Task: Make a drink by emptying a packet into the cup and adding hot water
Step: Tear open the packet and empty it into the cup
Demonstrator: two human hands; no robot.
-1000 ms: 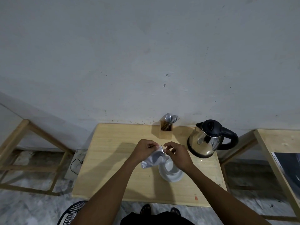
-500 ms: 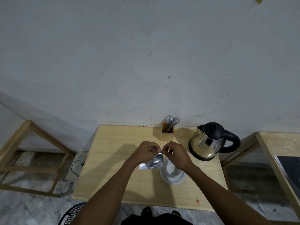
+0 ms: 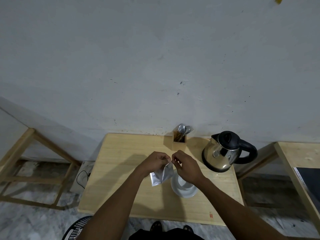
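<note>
Silver packet point(image 3: 161, 174) hangs just left of the white cup point(image 3: 183, 186). Left hand point(image 3: 154, 163) and right hand point(image 3: 185, 166) each pinch its top corner, probably to rip it open. Shiny kettle point(image 3: 223, 152) waits on the right for pouring.

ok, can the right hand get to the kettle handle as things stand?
Probably yes, once freed: the right hand pinches the packet with the left hand. Bare table lies between it and the kettle, handle facing right.
</note>
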